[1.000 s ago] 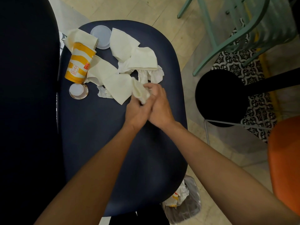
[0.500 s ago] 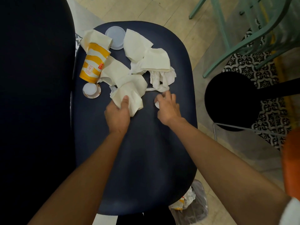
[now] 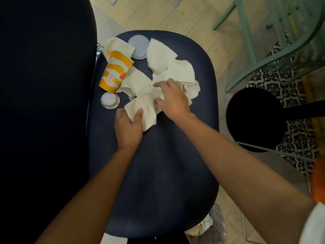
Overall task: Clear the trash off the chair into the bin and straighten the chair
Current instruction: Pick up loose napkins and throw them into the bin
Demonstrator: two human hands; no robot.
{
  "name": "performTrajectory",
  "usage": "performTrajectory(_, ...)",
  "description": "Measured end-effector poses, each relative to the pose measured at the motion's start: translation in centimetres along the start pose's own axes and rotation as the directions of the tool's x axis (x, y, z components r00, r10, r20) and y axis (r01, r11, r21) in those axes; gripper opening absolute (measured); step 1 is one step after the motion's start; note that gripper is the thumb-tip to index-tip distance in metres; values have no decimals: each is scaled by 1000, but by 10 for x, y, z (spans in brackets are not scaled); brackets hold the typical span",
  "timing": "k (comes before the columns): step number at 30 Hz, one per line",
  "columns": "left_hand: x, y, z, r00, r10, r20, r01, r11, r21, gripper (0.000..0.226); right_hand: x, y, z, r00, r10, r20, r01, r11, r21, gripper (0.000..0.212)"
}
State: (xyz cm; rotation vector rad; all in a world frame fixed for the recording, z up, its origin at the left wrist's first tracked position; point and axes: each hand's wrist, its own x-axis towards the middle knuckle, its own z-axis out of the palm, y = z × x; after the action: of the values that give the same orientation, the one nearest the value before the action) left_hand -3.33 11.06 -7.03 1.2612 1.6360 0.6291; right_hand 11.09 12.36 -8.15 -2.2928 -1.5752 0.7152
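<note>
On chair seat (image 3: pixel 158 173): left hand (image 3: pixel 127 128) pinches folded napkin (image 3: pixel 142 111), thumb on top; right hand (image 3: pixel 173 98) fingers curl into napkin pile (image 3: pixel 179 71); orange cup (image 3: pixel 116 73) lies beyond left fingertips

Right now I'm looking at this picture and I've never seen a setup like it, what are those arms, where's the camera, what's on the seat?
No machine: these are a person's bare arms, filmed by a camera on their head, looking down. On the dark blue chair seat lie crumpled napkins, a tipped orange-striped cup, a clear lid and a small round tub. The left hand grips one napkin; the right hand lies over the pile, grip unclear. A trash bag sits on the floor by the seat.
</note>
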Motion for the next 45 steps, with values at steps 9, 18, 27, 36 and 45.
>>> performTrajectory(9,8,-16,-18,999,-43,-17,43,999,25,30,17,-21,22,992,-46,116,96,878,-470,71)
performTrajectory(18,1,-21,-25,998,-68,-16,68,997,44,26,7,-17,4,988,-63,141,116,905,-409,59)
performTrajectory(27,-14,-19,-25,999,-37,-11,38,994,103,28,-22,1,-18,988,101,119,-78,980,-181,31)
performTrajectory(36,-54,-26,-28,999,30,10,-31,991,129,28,-79,8,-23,982,150,110,-156,987,45,30)
performTrajectory(45,-97,-25,-32,995,89,52,-96,985,144,28,-136,11,-30,971,235,50,-236,971,17,24)
